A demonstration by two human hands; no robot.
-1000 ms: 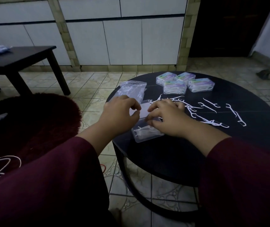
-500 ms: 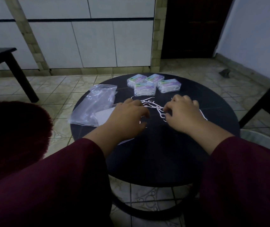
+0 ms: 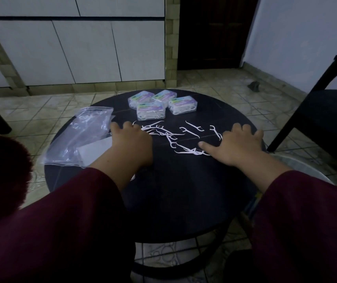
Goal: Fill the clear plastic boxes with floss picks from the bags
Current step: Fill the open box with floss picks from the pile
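Note:
Loose white floss picks (image 3: 170,137) lie scattered across the middle of the round black table (image 3: 184,197). My left hand (image 3: 131,145) rests palm down on the left end of the scatter, its fingers hiding some picks. Palm down as well, my right hand (image 3: 238,147) lies at the right end with fingers spread and thumb pointing at the picks. A clear plastic bag (image 3: 81,133) lies at the table's left edge. Beside it, a clear box (image 3: 96,150) shows partly from under my left forearm. Several filled, closed boxes (image 3: 161,105) are grouped at the far side.
A black chair (image 3: 327,119) stands close on the right of the table. A dark red cushion (image 3: 2,172) sits low at the left. Tiled floor surrounds the table, with white cabinets and a dark door behind it.
Both hands have left the open box. My right hand slid right and spread flat; my left hand moved onto the loose picks. The view swung right.

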